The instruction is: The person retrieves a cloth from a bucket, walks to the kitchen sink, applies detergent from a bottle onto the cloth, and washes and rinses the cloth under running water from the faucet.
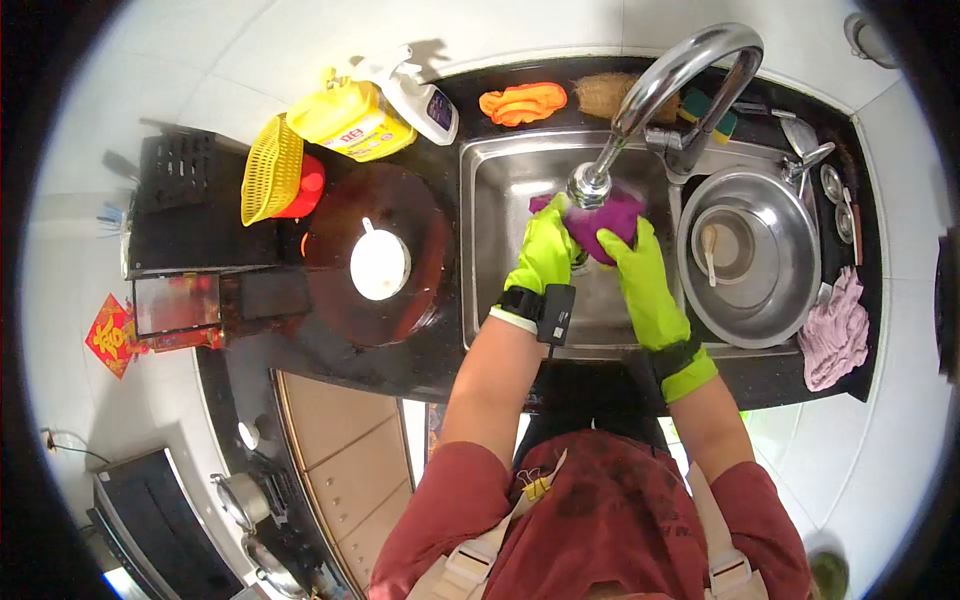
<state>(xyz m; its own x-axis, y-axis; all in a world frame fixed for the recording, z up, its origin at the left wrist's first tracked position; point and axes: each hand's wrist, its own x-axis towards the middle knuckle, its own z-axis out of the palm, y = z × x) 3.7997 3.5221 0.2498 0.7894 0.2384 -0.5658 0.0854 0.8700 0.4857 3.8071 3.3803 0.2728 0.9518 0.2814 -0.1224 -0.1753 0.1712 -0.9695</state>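
Both of my hands wear bright green rubber gloves and hold a purple cloth [612, 218] under the faucet head [590, 187], over the left sink basin [500, 290]. My left hand [545, 245] grips the cloth's left side, its fingertips partly behind the faucet head. On the right side, my right hand [632, 270] is closed on the cloth with the thumb across its front. Something small and metallic shows just below the cloth, between the hands; its kind is unclear. Water seems to spray at the faucet outlet.
In the right basin sits a large steel bowl [750, 310] holding a smaller bowl [735, 265] and a brush-like tool. A pink cloth [836, 330] lies at right. Behind are an orange cloth [522, 103], a spray bottle [425, 105] and a yellow jug [355, 122]. A white lidded cup [380, 265] stands left.
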